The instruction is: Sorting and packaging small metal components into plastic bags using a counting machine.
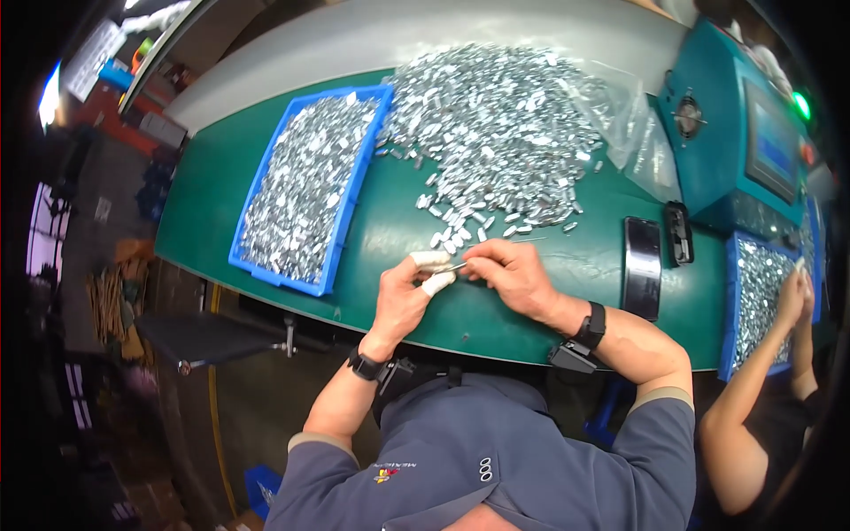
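White finger covers wrap the thumb and a finger of my left hand point(403, 303), which is closed in a pinch. Between its fingertips is a small silvery metal piece point(457, 265), partly hidden. My right hand point(517, 281) meets it from the right, thumb and fingers pinched at the other end of that piece; exactly what they hold is too small to make out. Just beyond the right hand shows a thin metal rod point(531, 239). Past both hands spreads a large heap of small silvery metal parts point(496, 133), a few loose ones lying closest to my fingers.
A blue tray point(341, 234) full of similar parts stands left on the green table point(407, 327). To the right are a dark shiny case point(641, 270), a black object point(679, 234), plastic bags point(655, 159) and a teal machine point(708, 133). A co-worker's hands point(794, 296) are over another blue tray point(730, 310).
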{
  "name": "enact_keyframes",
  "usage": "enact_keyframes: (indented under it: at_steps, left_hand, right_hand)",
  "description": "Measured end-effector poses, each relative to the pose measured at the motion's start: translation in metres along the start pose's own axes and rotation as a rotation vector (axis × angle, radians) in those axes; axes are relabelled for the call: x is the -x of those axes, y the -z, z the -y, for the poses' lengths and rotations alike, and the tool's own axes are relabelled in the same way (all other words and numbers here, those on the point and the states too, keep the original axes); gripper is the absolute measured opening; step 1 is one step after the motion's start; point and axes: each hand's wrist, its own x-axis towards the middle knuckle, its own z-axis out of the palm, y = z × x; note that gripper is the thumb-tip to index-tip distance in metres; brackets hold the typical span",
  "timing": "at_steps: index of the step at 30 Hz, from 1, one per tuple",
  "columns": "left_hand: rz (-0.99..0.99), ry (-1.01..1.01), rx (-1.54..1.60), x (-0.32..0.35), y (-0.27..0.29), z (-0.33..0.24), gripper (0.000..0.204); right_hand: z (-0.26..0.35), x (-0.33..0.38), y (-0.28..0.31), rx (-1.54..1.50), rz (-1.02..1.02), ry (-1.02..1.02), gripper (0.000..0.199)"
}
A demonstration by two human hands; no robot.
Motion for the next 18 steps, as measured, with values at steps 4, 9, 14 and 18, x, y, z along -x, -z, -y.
enact_keyframes:
  at_steps: [4, 9, 14, 18]
  left_hand:
    - [-0.014, 0.061, 0.012, -0.001, -0.003, -0.008, 0.029]
    - [0.015, 0.072, -0.081, 0.004, -0.007, -0.004, 0.025]
    - [0.004, -0.003, 0.093, 0.009, -0.007, 0.003, 0.024]
    - [-0.024, -0.039, -0.099, 0.018, 0.005, 0.000, 0.021]
  right_hand:
    - [-0.006, 0.002, -0.001, 0.264, -0.008, 0.150, 0.020]
    - [-0.007, 0.008, -0.001, 0.411, 0.034, 0.211, 0.025]
    - [-0.006, 0.010, -0.004, 0.288, -0.001, 0.177, 0.025]
    - [-0.001, 0.005, -0.013, 0.289, 0.065, 0.145, 0.025]
